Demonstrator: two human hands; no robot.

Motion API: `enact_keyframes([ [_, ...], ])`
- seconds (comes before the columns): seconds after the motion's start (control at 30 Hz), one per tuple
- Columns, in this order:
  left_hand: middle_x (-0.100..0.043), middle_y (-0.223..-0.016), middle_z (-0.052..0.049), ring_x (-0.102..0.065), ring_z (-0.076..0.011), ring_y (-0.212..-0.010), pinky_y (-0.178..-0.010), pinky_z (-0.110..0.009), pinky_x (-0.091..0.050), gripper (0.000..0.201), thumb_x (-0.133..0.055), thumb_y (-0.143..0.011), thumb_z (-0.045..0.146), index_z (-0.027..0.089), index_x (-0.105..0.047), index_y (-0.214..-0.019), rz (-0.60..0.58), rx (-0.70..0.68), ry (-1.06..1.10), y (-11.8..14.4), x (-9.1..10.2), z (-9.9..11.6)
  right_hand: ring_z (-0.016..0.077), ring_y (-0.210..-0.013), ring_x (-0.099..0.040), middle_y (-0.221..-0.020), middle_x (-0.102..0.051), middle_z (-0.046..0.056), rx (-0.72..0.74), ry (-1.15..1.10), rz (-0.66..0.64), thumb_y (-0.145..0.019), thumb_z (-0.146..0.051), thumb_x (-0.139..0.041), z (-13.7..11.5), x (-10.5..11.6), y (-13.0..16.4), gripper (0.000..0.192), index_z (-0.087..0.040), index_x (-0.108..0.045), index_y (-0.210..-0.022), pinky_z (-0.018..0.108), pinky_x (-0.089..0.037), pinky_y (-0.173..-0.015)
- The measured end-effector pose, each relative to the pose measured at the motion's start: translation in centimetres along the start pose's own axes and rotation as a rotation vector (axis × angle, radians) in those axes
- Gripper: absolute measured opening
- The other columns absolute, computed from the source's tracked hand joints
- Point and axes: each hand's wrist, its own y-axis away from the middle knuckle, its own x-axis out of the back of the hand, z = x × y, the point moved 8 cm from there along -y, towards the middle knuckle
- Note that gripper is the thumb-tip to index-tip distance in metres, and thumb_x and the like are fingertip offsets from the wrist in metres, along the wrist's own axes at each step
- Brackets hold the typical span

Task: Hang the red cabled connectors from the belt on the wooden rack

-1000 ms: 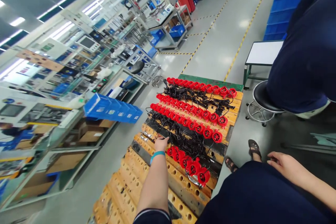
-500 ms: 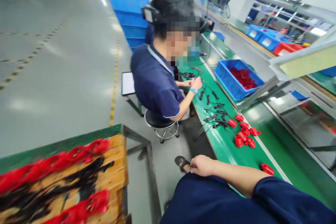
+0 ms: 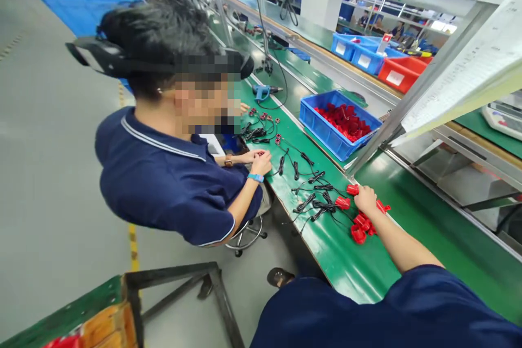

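Note:
My right hand (image 3: 366, 199) reaches over a loose group of red plastic parts on the green workbench (image 3: 350, 274). Its fingers are curled against a small red plastic part (image 3: 352, 189) at the far side of the group; the hand partly hides the fingertips. More red parts (image 3: 359, 234) lie just below the hand, and another red part (image 3: 342, 203) sits to its left. Bundled black cables (image 3: 324, 205) lie left of these, some with leads running toward the red parts. My left hand is out of view.
A seated co-worker (image 3: 163, 174) handles something small at the bench's left edge. Behind stands a blue bin (image 3: 340, 147) of red parts, with a metal post (image 3: 377, 144) beside it. A blue heat gun (image 3: 263, 92) lies farther back. A cart frame (image 3: 175, 277) stands lower left.
My right hand has moved from near my lap out to the red parts and now touches one. The view has swung right, so the cart has mostly left the picture.

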Motion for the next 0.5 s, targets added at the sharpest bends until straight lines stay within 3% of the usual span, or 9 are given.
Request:
enact_keyframes([
  [0.13,-0.064,-0.116,-0.008,-0.066,-0.0141,-0.096,-0.093,-0.032,-0.057,0.043,-0.055,-0.102,0.046,0.008,-0.063,-0.12,-0.074,0.042,-0.031,-3.9,-0.5,0.3,0.0343,-0.129,-0.049,-0.148,-0.047,0.018,0.036,0.043,-0.054,-0.091,-0.018,-0.06,0.7,-1.6,-5.4,0.056,-0.019,-0.05,-0.146,0.05,-0.041,-0.104],
  [0.27,-0.068,-0.106,-0.007,-0.068,-0.0163,-0.091,-0.088,-0.036,-0.059,0.032,-0.061,-0.1,0.04,0.01,-0.067,-0.108,-0.078,0.118,-0.086,-4.7,-1.1,0.6,0.0264,-0.107,-0.061,-0.12,-0.064,0.013,0.127,0.038,-0.148,-0.084,-0.015,-0.067,-0.8,-3.8,-7.9,0.038,-0.014,-0.065,-0.122,0.039,-0.047,-0.095],
  [0.37,-0.071,-0.099,-0.006,-0.069,-0.0163,-0.09,-0.086,-0.036,-0.061,0.027,-0.064,-0.099,0.039,0.013,-0.069,-0.101,-0.019,0.188,-0.137,-4.7,-0.7,1.5,0.0276,-0.102,-0.063,-0.112,-0.066,0.018,0.193,0.007,-0.106,-0.083,-0.012,-0.063,-1.8,-3.5,-8.1,0.031,-0.009,-0.067,-0.114,0.038,-0.046,-0.094],
  [0.43,-0.073,-0.098,-0.006,-0.07,-0.0167,-0.089,-0.083,-0.035,-0.062,0.03,-0.065,-0.098,0.043,0.014,-0.069,-0.103,0.091,0.249,-0.183,-4.0,1.9,2.1,0.0311,-0.115,-0.059,-0.123,-0.062,0.022,0.257,-0.031,-0.03,-0.087,-0.013,-0.058,-2.6,-2.5,-7.7,0.036,-0.008,-0.062,-0.123,0.042,-0.043,-0.103],
  [0.5,-0.073,-0.102,-0.007,-0.072,-0.0197,-0.09,-0.08,-0.038,-0.064,0.039,-0.066,-0.095,0.052,0.016,-0.07,-0.109,0.234,0.299,-0.244,-1.7,6.9,3.0,0.0329,-0.134,-0.048,-0.14,-0.051,0.025,0.367,-0.146,0.132,-0.091,-0.017,-0.054,-3.9,-0.4,-6.6,0.042,-0.009,-0.057,-0.131,0.044,-0.037,-0.112],
])
